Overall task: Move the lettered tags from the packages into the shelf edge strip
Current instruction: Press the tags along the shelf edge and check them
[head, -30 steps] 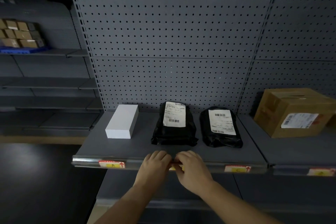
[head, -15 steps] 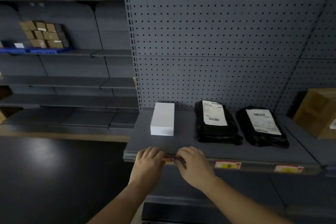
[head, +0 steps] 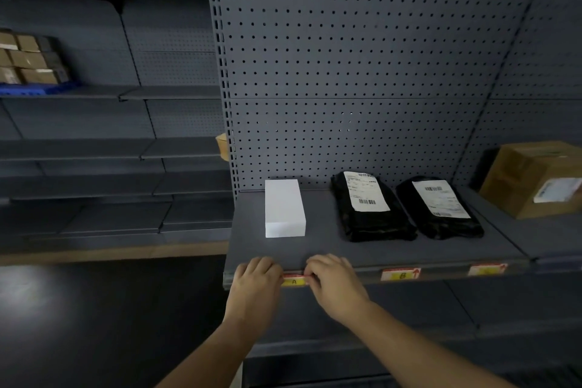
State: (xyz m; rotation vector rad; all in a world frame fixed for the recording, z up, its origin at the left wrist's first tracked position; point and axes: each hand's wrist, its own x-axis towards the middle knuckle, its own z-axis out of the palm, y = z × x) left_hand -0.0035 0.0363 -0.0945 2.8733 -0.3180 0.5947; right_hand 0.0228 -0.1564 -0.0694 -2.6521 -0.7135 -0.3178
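The shelf edge strip runs along the front of the grey shelf. A red and yellow tag lettered A sits in the strip between my hands. My left hand pinches its left end and my right hand pinches its right end. Further right in the strip sit a tag lettered B and a third tag. On the shelf lie a white box and two black packages with white labels.
A brown cardboard box stands on the neighbouring shelf at the right. Grey pegboard backs the shelf. Other grey shelves stretch to the left, with small brown boxes on a blue tray. Dark floor lies below left.
Both hands moved left along the strip, from the B tag's place a second ago to the A tag half a second ago, and have stayed on it. The view has shifted left.
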